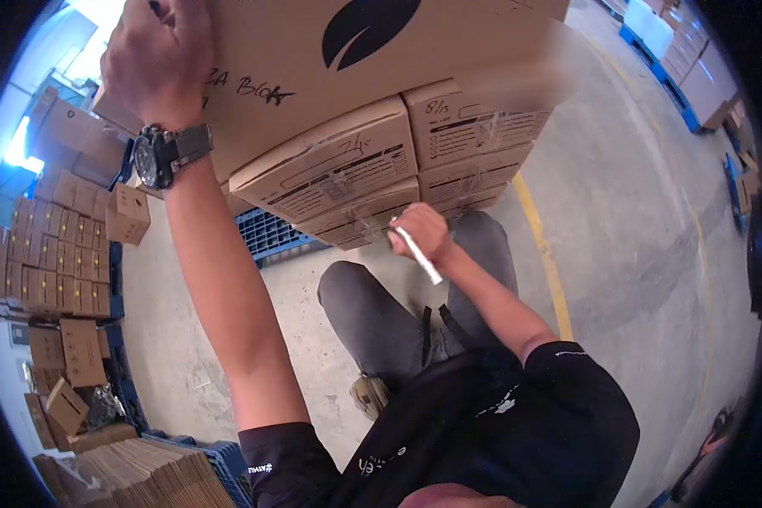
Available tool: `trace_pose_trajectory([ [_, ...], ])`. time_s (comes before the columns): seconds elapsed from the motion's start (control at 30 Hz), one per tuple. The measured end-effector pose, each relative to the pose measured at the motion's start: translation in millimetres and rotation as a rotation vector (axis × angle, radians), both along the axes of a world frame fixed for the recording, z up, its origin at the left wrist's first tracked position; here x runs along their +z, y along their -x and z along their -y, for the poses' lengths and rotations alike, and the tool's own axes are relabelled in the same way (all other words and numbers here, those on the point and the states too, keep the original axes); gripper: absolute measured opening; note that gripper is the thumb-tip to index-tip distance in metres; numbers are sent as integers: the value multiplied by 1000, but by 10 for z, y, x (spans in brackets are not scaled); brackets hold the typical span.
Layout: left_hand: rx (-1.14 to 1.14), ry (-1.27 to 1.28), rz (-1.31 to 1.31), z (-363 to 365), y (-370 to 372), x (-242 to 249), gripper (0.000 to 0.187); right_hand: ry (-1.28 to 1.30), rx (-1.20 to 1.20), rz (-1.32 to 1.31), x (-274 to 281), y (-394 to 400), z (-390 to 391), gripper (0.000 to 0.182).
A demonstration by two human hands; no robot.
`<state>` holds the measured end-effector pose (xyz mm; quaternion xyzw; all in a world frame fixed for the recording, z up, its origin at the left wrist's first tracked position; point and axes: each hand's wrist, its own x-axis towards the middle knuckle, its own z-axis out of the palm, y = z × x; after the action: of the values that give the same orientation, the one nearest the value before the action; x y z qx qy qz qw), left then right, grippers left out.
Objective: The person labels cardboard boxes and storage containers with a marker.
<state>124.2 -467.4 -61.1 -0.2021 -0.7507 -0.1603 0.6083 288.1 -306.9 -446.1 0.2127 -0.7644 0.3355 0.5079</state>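
My left hand [161,63], with a black watch on the wrist, is at the left part of a large cardboard box [474,38]. Its fingers are curled closed, and a small dark bit shows among them, too little to name. That box has a dark leaf print and handwritten black letters, and it sits on top of smaller taped cartons [339,161] marked by hand. Lower down, in front of the stack and above my knees, my right hand [427,230] is closed around a slim white pen-like stick [418,254], which points down towards me.
A blue pallet [271,233] lies under the stack. To the left are stacked cartons [59,254], loose open boxes [66,406] and flattened cardboard [144,474]. A yellow line [542,245] runs along the concrete floor on the right. Loaded blue pallets [690,106] stand beyond it.
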Motion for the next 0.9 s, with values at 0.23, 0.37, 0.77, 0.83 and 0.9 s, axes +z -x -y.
trace_pose_trajectory([
  [0.23,-18,20,-30,33,-9,-24,54,-110,-122,-22,-53,217,132,20],
  [0.37,-2,23,-15,55,45,-36,56,-156,-166,3,-123,235,123,20],
  [0.77,-92,-60,-136,-112,-153,-99,36,-285,-153,21,-253,235,57,21],
  [0.83,-116,38,-181,-56,-120,-60,35,-282,-120,33,-214,223,78,19],
  [0.9,-68,18,-162,-64,-148,-77,35,-223,-135,18,-190,237,82,17],
])
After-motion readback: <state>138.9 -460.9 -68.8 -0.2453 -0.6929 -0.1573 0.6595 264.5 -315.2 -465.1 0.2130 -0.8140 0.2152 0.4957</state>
